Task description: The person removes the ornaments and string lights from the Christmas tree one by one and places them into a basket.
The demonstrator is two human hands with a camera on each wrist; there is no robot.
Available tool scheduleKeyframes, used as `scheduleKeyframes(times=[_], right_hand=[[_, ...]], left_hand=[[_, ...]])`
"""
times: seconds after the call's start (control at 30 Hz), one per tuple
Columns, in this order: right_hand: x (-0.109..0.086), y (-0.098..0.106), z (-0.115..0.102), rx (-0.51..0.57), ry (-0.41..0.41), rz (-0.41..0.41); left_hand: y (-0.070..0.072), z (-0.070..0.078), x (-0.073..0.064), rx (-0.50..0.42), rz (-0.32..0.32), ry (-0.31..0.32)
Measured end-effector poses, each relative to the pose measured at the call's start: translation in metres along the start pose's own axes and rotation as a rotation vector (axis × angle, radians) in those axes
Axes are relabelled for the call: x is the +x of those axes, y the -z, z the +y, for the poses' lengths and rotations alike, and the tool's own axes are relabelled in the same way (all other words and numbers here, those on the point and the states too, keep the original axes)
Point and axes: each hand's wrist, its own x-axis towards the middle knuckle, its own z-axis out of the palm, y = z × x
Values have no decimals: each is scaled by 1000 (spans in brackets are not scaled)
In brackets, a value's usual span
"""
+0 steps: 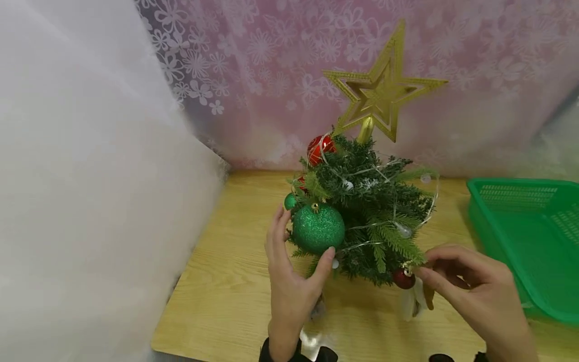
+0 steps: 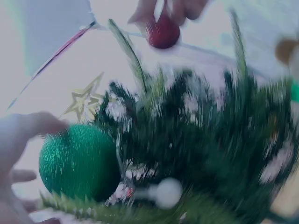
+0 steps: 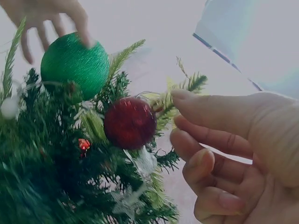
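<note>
A small green Christmas tree [image 1: 362,201] with a gold star [image 1: 382,90] on top stands on the table. My left hand [image 1: 294,271] holds a large glittery green bauble [image 1: 318,229] at the tree's left side, thumb at its lower front and fingers round its left. At the lower right, my right hand [image 1: 470,291] has thumb and forefinger at the gold cap of a small dark red bauble [image 3: 131,122], beside a branch tip. That bauble hangs at the tree's edge. The left wrist view is blurred.
A green plastic basket [image 1: 497,241] stands at the right of the wooden table [image 1: 217,281]. Red baubles [image 1: 320,150] and a smaller green one [image 1: 290,201] hang on the tree's left. A clear light string winds round the branches. A flowered curtain [image 1: 289,75] hangs behind.
</note>
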Motion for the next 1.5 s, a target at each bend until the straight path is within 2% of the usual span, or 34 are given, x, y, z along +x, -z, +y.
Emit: scheduleKeyframes(times=[0.03,0.13,0.27,0.3,0.33,0.4,0.47,0.57,0.63,0.73,0.83,0.97,1.1,1.2,1.37,1.5], right_hand=[[1,-4,-2,37,-10,24],[6,-15,-3,263,38,95],[11,-23,-3,495,93,209],[11,-25,-4,507,77,237],[10,-26,-6,499,55,267],[8,-28,-10,461,-19,324],[8,-28,-13,461,-60,370],[15,-30,-17,513,-43,433],[22,-33,-18,574,13,472],[27,-42,-22,621,49,525],[26,-50,-25,641,53,552],[21,-54,-27,653,73,551],[14,-53,-26,679,94,556],[8,-52,-24,714,95,586],[-1,-44,-18,837,80,694],[-10,-28,-8,947,39,830]], left_hand=[[-2,3,-2,-10,49,2],[-9,9,-6,-45,155,-28],[-19,14,-3,-75,218,-162],[-21,16,-1,-76,222,-200],[-21,17,-1,-86,217,-236],[-22,20,0,-130,159,-292],[-24,23,0,-171,52,-304],[-29,25,3,-201,-123,-261],[-34,25,6,-184,-196,-222],[-37,23,10,-149,-274,-180],[-38,20,9,-116,-322,-143],[-38,14,4,-115,-344,-97],[-38,6,-5,-141,-316,-36],[-37,3,-10,-126,-290,-10],[-35,2,-16,-123,-283,0],[-33,3,-23,-135,-276,13]])
